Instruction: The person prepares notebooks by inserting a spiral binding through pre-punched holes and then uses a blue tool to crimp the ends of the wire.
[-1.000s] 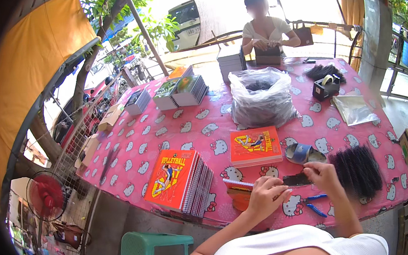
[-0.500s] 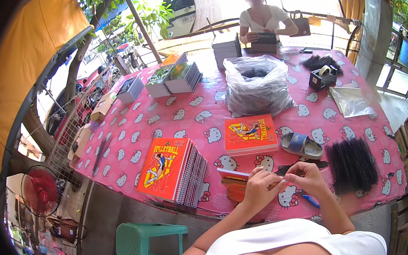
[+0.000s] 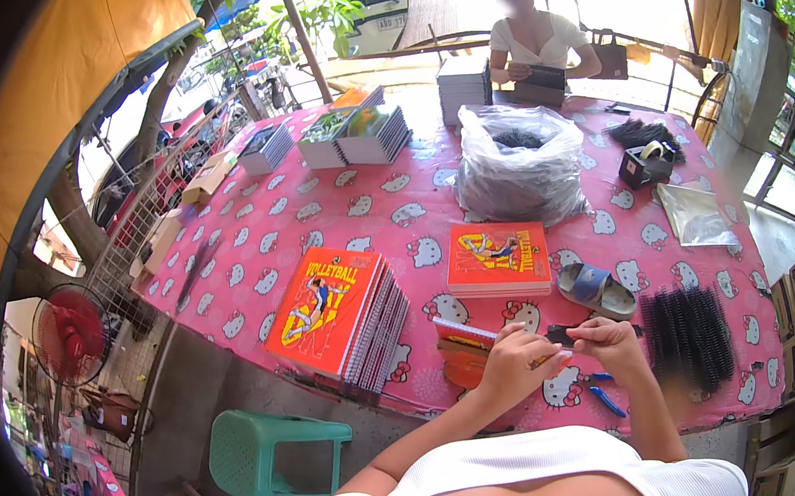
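Note:
My left hand [image 3: 516, 363] is closed on a small orange notebook [image 3: 466, 333], which stands tilted on edge with its white, coil-bound side up. Beside it, my right hand [image 3: 609, 340] has its fingers pinched together close to the notebook's right end. Whatever those fingers hold is too small to make out. A dark object [image 3: 558, 335] shows partly between and behind the hands. Blue-handled pliers [image 3: 607, 397] lie on the table just below my right hand. Black plastic binding coils [image 3: 688, 338] are heaped to the right of that hand.
Orange spiral notebooks [image 3: 326, 304] stand stacked at left, with a smaller pile [image 3: 497, 259] ahead. A slipper [image 3: 597, 289], a plastic bag of coils [image 3: 517, 172] and a tape dispenser [image 3: 647, 164] sit on the pink tablecloth [image 3: 366, 220]. Across the table sits another person [image 3: 539, 49]. A green stool [image 3: 269, 450] is lower left.
The whole view has shifted slightly. My hands have drawn a little apart, and more of the pliers shows below my right hand. The left hand still grips the notebook.

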Available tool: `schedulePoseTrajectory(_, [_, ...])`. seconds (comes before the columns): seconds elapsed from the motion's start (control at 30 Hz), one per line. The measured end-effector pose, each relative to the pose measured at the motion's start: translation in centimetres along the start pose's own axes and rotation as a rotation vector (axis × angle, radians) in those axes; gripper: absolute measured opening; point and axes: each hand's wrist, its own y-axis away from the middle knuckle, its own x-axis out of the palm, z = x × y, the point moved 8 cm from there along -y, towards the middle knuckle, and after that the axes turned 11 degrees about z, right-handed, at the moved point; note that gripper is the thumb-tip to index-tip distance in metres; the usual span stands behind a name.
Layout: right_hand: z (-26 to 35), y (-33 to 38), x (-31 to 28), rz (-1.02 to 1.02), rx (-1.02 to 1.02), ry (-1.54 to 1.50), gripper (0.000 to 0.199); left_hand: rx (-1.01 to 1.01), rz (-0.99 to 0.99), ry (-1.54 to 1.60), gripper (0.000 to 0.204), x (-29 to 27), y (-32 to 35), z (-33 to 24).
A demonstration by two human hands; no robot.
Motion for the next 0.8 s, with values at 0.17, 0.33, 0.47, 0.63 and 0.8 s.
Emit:
schedulePoseTrajectory(0.17, [0.6, 0.3, 2.1, 0.202, 0.07, -0.16, 0.028, 0.027, 0.014, 0.005, 0.013, -0.2, 0.4, -0.1])
schedulePoseTrajectory(0.33, [0.7, -0.2, 1.8, 0.185, 0.023, -0.267, 0.027, 0.027, 0.013, 0.011, 0.013, 0.0, 0.4, 0.2])
schedulePoseTrajectory(0.47, [0.4, -0.2, 1.4, 0.218, 0.06, -0.205, 0.025, 0.022, -0.02, 0.022, 0.013, -0.1, 0.3, 0.2])
schedulePoseTrajectory(0.63, [0.7, -0.1, 1.7, 0.225, -0.024, -0.225, 0.02, -0.011, -0.007, -0.032, 0.011, -0.2, 0.5, -0.3])
schedulePoseTrajectory(0.8, [1.0, 0.3, 2.2, 0.21, -0.022, -0.018, 0.016, -0.031, -0.039, -0.151, 0.012, -0.6, 0.5, -0.7])
